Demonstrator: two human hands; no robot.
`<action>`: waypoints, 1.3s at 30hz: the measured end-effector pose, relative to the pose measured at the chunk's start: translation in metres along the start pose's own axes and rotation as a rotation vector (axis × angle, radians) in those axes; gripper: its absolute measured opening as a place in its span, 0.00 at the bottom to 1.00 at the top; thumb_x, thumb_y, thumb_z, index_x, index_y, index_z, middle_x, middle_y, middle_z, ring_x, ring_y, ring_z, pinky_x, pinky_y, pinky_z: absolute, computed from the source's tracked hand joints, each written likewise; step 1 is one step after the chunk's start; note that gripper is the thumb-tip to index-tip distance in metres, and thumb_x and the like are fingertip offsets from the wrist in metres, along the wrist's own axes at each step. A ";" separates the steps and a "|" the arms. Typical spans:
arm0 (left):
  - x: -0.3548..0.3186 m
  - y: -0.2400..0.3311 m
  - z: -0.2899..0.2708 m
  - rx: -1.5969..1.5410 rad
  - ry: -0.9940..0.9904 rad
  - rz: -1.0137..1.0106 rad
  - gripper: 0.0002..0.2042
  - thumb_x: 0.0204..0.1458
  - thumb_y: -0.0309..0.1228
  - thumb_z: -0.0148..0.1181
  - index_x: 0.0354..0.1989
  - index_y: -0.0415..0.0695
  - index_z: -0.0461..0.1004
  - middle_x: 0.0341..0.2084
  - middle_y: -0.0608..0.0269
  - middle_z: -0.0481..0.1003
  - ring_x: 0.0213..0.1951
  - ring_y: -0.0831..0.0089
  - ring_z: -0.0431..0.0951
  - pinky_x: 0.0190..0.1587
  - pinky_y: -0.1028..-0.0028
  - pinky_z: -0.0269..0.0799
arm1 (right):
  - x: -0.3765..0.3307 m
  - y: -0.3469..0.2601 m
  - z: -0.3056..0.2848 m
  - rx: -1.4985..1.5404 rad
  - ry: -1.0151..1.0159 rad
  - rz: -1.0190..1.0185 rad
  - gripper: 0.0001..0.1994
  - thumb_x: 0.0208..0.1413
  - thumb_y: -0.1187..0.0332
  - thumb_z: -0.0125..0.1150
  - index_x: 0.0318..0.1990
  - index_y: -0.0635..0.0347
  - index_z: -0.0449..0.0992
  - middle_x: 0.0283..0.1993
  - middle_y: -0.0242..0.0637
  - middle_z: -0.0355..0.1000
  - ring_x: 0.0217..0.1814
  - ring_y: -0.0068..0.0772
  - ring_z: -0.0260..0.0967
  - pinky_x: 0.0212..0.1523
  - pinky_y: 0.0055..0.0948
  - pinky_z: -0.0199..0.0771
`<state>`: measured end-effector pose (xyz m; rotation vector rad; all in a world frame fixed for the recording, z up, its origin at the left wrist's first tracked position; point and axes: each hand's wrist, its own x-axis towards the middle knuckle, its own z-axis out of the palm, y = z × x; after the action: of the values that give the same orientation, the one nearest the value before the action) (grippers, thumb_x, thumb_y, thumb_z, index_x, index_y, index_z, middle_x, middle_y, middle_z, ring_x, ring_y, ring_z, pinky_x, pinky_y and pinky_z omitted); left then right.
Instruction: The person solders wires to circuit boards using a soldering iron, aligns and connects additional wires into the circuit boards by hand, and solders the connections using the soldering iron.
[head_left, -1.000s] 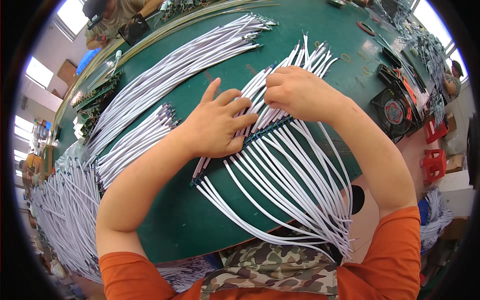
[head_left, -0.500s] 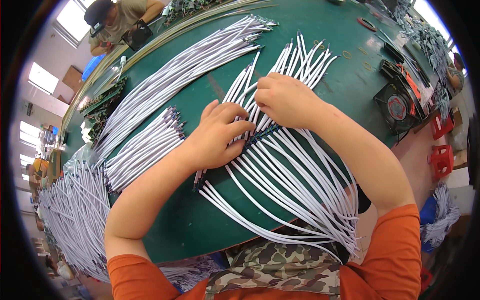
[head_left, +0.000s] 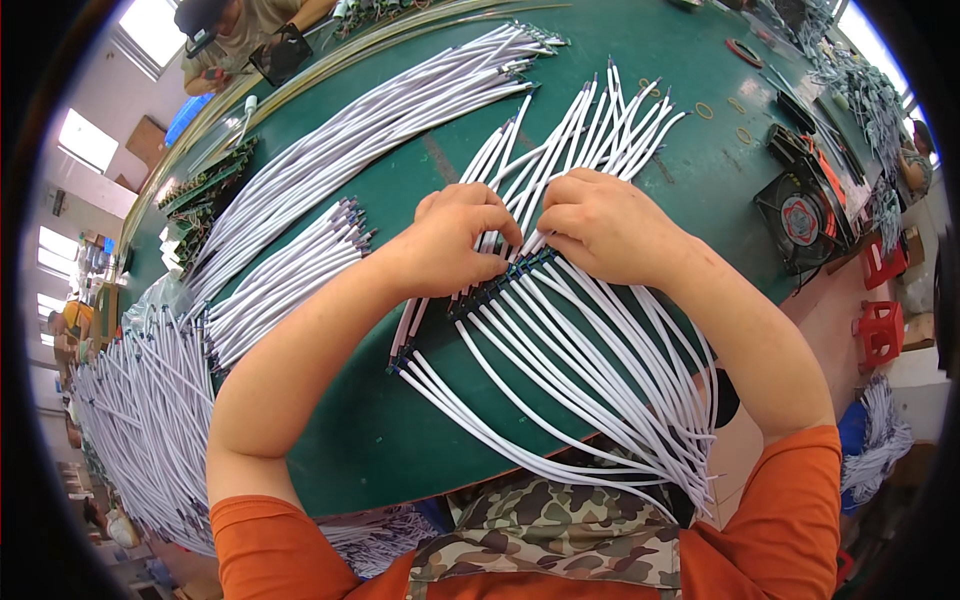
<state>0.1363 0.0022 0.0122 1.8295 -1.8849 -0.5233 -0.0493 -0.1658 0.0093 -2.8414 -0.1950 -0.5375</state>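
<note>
At eight o'clock a dense pile of thin whitish cables [head_left: 140, 430] fills the far left; at nine lies a shorter bundle of dark-tipped white cables [head_left: 290, 285], and towards eleven a long bundle of white cables [head_left: 370, 130] slants over the dark green table [head_left: 360, 450].

A short dark strip with a few white cables [head_left: 400, 362] lies just left of the middle. The bare left hand [head_left: 455, 240] has shifted towards one o'clock, its spread fingers drawn in; index and thumb now curl almost together, though whether they pinch a cable I cannot tell. That uncovers the lower end of the narrow green-and-black strip [head_left: 490, 292], which lies mid-table under the fingertips, with white plastic-coated cables [head_left: 600, 380] running towards one o'clock and fanning towards five.

The right hand [head_left: 605, 230], just beside the left, has its fingers bunched and bent; their grip is hidden. With both hands now close at the strip's upper end, the work there looks like fine two-handed handling. Between two and three o'clock stands a square black fan with a red-patterned hub [head_left: 800, 220].
</note>
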 end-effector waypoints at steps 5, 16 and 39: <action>0.001 0.004 0.002 0.030 -0.019 -0.054 0.14 0.43 0.27 0.68 0.41 0.48 0.81 0.45 0.59 0.74 0.55 0.56 0.71 0.62 0.60 0.64 | -0.001 -0.004 -0.001 0.001 -0.013 0.013 0.05 0.54 0.69 0.61 0.32 0.58 0.82 0.39 0.37 0.75 0.46 0.41 0.73 0.51 0.39 0.75; -0.006 0.023 0.038 0.152 0.201 -0.169 0.21 0.41 0.21 0.59 0.48 0.49 0.81 0.49 0.56 0.72 0.58 0.56 0.69 0.66 0.56 0.55 | -0.005 0.002 0.007 0.015 0.035 -0.022 0.05 0.51 0.74 0.64 0.36 0.58 0.80 0.40 0.37 0.74 0.46 0.43 0.72 0.51 0.39 0.75; -0.001 0.004 0.016 0.163 0.164 -0.018 0.15 0.46 0.24 0.62 0.44 0.48 0.83 0.45 0.60 0.74 0.56 0.59 0.70 0.67 0.56 0.56 | 0.030 0.017 -0.017 -0.152 -0.239 -0.100 0.05 0.51 0.67 0.63 0.30 0.54 0.83 0.36 0.33 0.77 0.46 0.39 0.76 0.49 0.37 0.77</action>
<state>0.1243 0.0031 0.0013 1.9297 -1.8479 -0.2228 -0.0247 -0.1837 0.0319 -3.0535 -0.3543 -0.2385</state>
